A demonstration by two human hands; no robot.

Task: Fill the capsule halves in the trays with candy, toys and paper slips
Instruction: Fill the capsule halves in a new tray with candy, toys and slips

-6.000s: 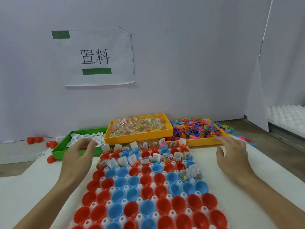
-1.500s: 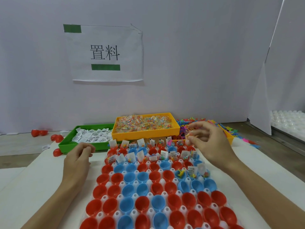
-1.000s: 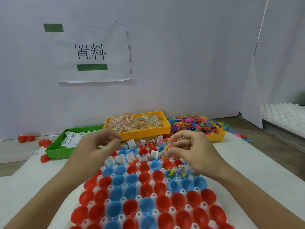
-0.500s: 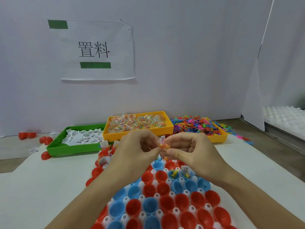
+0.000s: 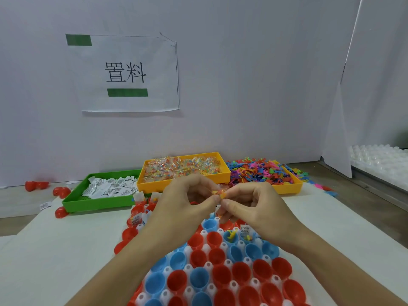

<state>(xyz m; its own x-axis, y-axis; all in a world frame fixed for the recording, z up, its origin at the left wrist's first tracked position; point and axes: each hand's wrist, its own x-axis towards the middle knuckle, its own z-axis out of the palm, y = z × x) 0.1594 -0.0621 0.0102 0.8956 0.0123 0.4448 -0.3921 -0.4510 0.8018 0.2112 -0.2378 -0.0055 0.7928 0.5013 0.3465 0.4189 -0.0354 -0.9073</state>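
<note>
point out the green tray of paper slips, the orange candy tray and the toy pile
green tray (image 5: 95,205), head view, on its front wall
orange candy tray (image 5: 152,186), head view, on its front wall, left end
toy pile (image 5: 258,173), head view, on the middle of the heap

Three bins are set in a row behind the capsule tray (image 5: 220,272): slips bin (image 5: 97,202) left, candy bin (image 5: 183,183) centre, toy bin (image 5: 287,187) right. Both hands are held above the tray's far end. A sign (image 5: 125,72) is fixed to the wall behind.
</note>
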